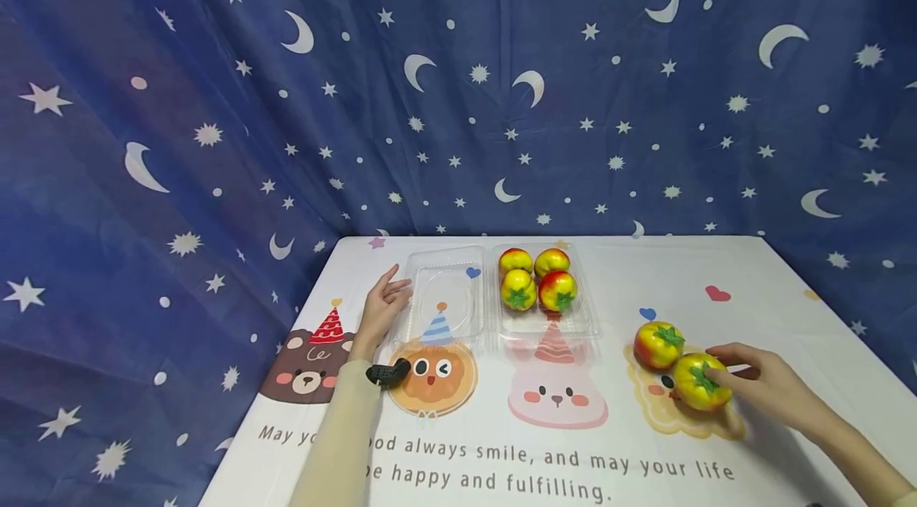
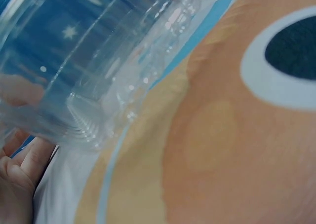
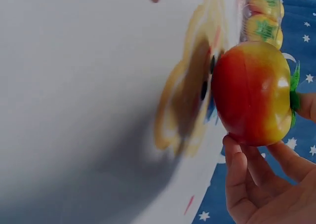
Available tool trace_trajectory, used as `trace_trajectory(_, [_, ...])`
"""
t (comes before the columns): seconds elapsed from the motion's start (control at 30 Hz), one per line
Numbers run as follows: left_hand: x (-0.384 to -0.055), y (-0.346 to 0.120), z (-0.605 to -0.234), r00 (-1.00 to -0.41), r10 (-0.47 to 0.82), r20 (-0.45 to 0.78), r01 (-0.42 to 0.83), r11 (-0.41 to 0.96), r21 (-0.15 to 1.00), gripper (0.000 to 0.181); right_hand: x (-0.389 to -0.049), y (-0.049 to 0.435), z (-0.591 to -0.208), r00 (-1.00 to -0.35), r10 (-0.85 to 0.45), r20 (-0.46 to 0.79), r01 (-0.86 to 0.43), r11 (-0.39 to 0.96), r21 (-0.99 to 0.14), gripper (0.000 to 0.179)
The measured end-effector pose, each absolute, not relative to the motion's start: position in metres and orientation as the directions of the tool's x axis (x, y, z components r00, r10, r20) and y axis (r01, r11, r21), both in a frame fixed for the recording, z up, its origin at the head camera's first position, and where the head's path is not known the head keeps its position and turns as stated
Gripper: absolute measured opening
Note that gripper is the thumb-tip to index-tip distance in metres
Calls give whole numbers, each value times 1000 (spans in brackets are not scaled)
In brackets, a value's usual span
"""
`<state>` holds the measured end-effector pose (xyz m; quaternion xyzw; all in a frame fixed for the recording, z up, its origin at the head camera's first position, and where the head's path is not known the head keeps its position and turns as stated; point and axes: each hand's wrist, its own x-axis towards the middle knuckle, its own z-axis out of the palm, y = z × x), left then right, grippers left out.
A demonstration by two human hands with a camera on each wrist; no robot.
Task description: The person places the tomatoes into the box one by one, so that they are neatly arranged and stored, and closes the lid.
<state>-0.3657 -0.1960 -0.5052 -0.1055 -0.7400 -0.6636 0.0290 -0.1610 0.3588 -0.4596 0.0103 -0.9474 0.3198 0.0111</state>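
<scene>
My right hand (image 1: 774,384) pinches a yellow-and-red toy persimmon (image 3: 252,93), with the thumb on its green leafy top and the fingers against its side. A shadow falls on the tablecloth beneath it in the right wrist view. Another toy persimmon (image 1: 659,345) sits just beyond it. My left hand (image 1: 383,306) is beside the left edge of a clear plastic box's lid (image 1: 447,284), fingers loosely bent. In the left wrist view, part of that hand shows through the plastic. The box's base (image 1: 526,324) holds several toy persimmons (image 1: 519,289) in two rows at its back.
A white tablecloth (image 1: 645,459) printed with cartoon faces and lettering covers the table. Behind and to the left hangs a blue curtain (image 1: 458,93) with moons and stars. A black band (image 1: 388,372) is round my left wrist.
</scene>
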Motion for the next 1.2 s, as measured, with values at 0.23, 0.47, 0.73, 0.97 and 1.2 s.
trace_trajectory(0.23, [-369, -195, -507, -974, 120, 190, 202, 95, 975, 65, -167, 346, -447, -996, -11, 85, -62, 776, -628, 46])
trace_trajectory(0.47, [-368, -197, -506, -973, 119, 197, 207, 83, 975, 65, -181, 329, -434, -976, -29, 214, -161, 759, -631, 40])
trace_trajectory(0.73, [-369, -197, -507, -973, 120, 199, 209, 75, 975, 65, -196, 306, -427, -965, -40, 258, -204, 729, -653, 40])
trace_trajectory(0.97, [-369, -198, -508, -972, 114, 205, 214, 71, 974, 65, -214, 289, -423, -963, -42, 265, -219, 696, -684, 44])
trace_trajectory(1.2, [-370, -198, -510, -968, 133, 214, 223, 56, 973, 66, -233, 274, -424, -964, -25, 263, -214, 657, -723, 47])
